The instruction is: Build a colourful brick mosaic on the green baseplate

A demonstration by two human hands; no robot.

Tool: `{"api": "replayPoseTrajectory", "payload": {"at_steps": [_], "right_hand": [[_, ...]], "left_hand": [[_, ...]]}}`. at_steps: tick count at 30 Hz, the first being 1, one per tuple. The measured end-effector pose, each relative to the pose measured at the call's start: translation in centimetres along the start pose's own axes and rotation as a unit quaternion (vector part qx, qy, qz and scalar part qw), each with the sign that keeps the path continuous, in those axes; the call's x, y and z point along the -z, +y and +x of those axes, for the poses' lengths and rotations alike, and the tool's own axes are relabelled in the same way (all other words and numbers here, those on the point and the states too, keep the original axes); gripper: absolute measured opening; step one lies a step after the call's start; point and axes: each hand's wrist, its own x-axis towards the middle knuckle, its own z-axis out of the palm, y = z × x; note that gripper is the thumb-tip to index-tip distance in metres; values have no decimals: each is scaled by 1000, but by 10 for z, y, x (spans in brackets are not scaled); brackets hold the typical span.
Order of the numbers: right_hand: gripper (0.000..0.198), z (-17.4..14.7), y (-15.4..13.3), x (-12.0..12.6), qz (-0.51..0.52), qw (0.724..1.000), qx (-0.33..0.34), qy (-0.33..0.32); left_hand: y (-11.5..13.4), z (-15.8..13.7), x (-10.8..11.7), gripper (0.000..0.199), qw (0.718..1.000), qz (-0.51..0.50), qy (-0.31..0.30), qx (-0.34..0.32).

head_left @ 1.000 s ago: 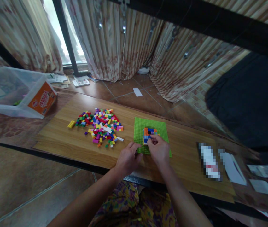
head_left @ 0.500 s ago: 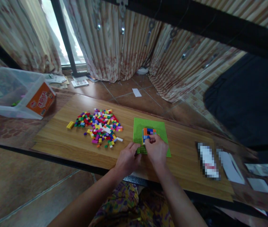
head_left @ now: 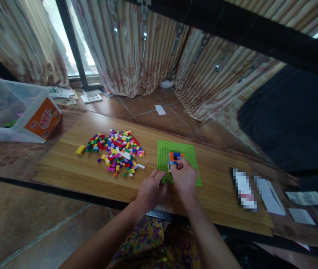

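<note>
A green studded baseplate point(head_left: 164, 147) lies flat on the wooden board. On it sits a small build of toy bricks point(head_left: 171, 155) in orange and blue, with a dark spot near its middle. My left hand point(head_left: 151, 188) is closed at the baseplate's near left corner, thumb and fingers gripping the edge. My right hand point(head_left: 185, 176) reaches over the plate, its fingers bent and pinched against the near right side of the bricks. The hand hides part of the build, and the fingertips are partly out of sight.
Left of the baseplate spreads a pile of loose coloured bricks point(head_left: 125, 153), with a yellow brick point(head_left: 80, 150) at its far left. A clear plastic bin point(head_left: 10, 138) with an orange label stands at the left. Papers point(head_left: 269, 194) and a blurred-out packet point(head_left: 244, 189) lie on the right.
The whole view has shifted slightly as the head moved. Both hands keep nearly the same hold on the baseplate and the bricks.
</note>
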Motion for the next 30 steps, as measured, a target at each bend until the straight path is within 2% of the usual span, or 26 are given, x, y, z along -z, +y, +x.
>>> {"api": "replayPoseTrajectory", "payload": {"at_steps": [3, 5, 9, 11, 12, 13, 15, 17, 19, 22, 25, 27, 30], "right_hand": [[16, -6, 4, -1, 60, 998, -22, 6], [19, -10, 10, 0, 149, 987, -59, 2], [24, -15, 25, 9, 352, 922, -158, 13], [22, -18, 33, 17, 401, 895, -195, 23], [21, -20, 36, 21, 407, 890, -204, 23], [20, -22, 40, 25, 400, 893, -204, 21], [19, -31, 47, 30, 339, 926, -168, 13], [17, -42, 54, 30, 241, 966, -95, 4], [16, -54, 60, 27, 156, 987, -22, -8], [19, -65, 67, 21, 102, 993, 39, -43], [19, -63, 69, 25, 113, 989, 55, -71], [20, -52, 70, 31, 137, 988, 52, -53], [28, -23, 68, 34, 151, 988, 18, 14]], "left_hand": [[1, 1, 3, 32, 999, -33, 8, 12], [1, 4, 6, 29, 996, -72, 33, 34], [-3, 20, 14, 25, 974, -163, 78, 136], [-1, 33, 18, 23, 970, -160, 64, 173], [0, 40, 19, 24, 972, -145, 52, 178], [3, 47, 20, 26, 976, -125, 41, 175], [9, 60, 19, 30, 983, -83, 21, 160], [14, 71, 14, 32, 988, -40, 0, 150], [18, 78, 9, 33, 988, 1, -23, 152], [21, 84, 2, 36, 986, 48, -42, 155], [22, 87, 0, 37, 983, 79, -51, 158], [23, 89, 0, 35, 980, 89, -56, 167], [22, 92, -3, 32, 977, 82, -55, 187]]}}
